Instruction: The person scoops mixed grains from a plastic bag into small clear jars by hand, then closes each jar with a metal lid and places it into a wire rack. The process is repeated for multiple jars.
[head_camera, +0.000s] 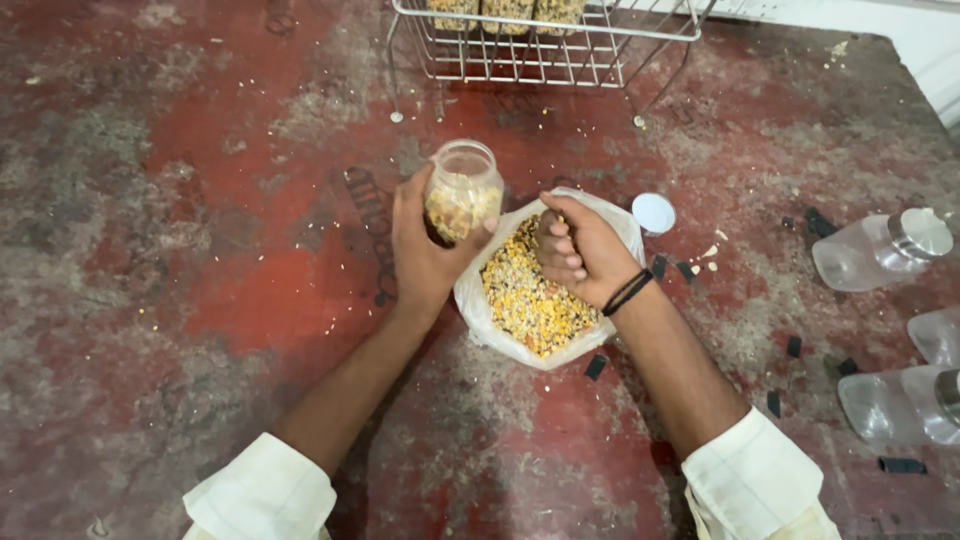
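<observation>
Left hand (425, 250) grasps clear jar (461, 191), part-filled with mixed grain, long axis leaning, open mouth pointing far and up. Right hand (580, 250) clenched in grain bag (535, 290), just right of jar. Worn red floor (200, 250), scattered grains. Wire basket (545, 40) far; white lid (654, 213) and empty capped bottles (880, 250) right. Left side open.

Yellow-and-orange mixed grains (528, 300) fill a white bag (478, 305) on the mottled red-grey floor (200, 250), beside a white lid (654, 213).
</observation>
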